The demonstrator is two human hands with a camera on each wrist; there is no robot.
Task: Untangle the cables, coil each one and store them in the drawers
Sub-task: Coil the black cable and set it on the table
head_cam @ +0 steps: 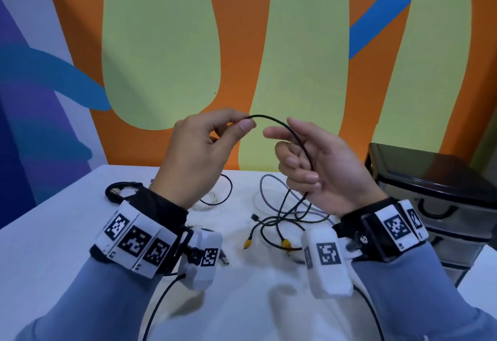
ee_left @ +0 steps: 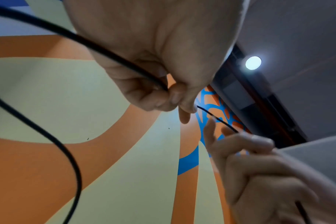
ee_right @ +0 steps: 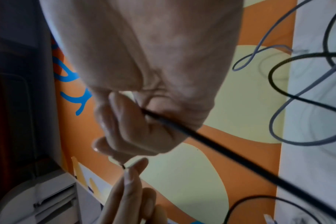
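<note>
The left hand (head_cam: 199,149) pinches a thin black cable (head_cam: 291,132) up in the air. The cable bends over to the right hand (head_cam: 320,168), whose curled fingers hold it too. Below both hands, more cables (head_cam: 279,217) lie tangled on the white surface (head_cam: 53,233). The drawers (head_cam: 441,206) stand right of the tangle.

Head view looks down; wrist views look up, sharing both hands.

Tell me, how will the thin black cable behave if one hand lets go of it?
Probably floppy: the black cable arches between the left hand and right hand, then hangs down to the table. It looks light. Its lower part meets the tangle, so it may snag.
</note>
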